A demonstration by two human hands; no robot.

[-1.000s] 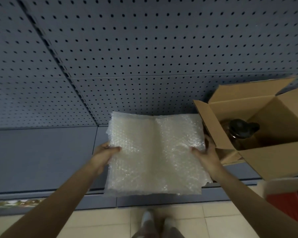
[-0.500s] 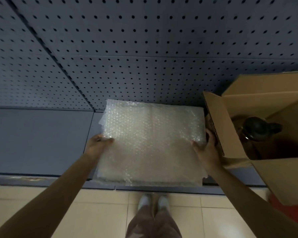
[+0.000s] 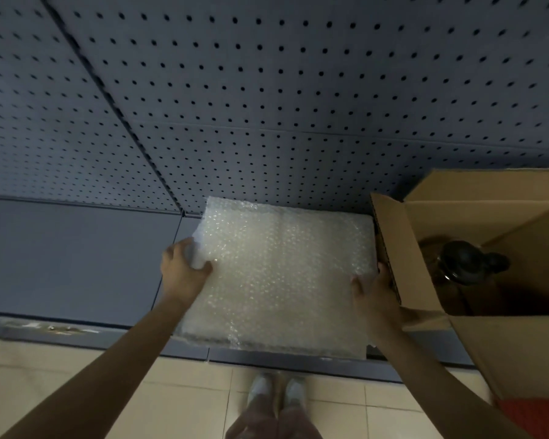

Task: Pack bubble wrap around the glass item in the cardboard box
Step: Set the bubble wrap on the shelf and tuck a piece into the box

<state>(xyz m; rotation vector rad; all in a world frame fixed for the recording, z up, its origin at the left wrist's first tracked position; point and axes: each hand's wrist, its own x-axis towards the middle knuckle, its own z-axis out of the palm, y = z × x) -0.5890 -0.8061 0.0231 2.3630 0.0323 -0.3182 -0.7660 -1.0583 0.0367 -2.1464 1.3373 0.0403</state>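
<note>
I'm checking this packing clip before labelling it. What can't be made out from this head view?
- Glass item: only its dark top shows; the body sits in shadow behind the cardboard box wall.
- Box: cut off by the right edge.
- Bubble wrap: how many layers, unclear; its underside is hidden.
- Left hand and right hand: fingers tucked under the wrap.
</note>
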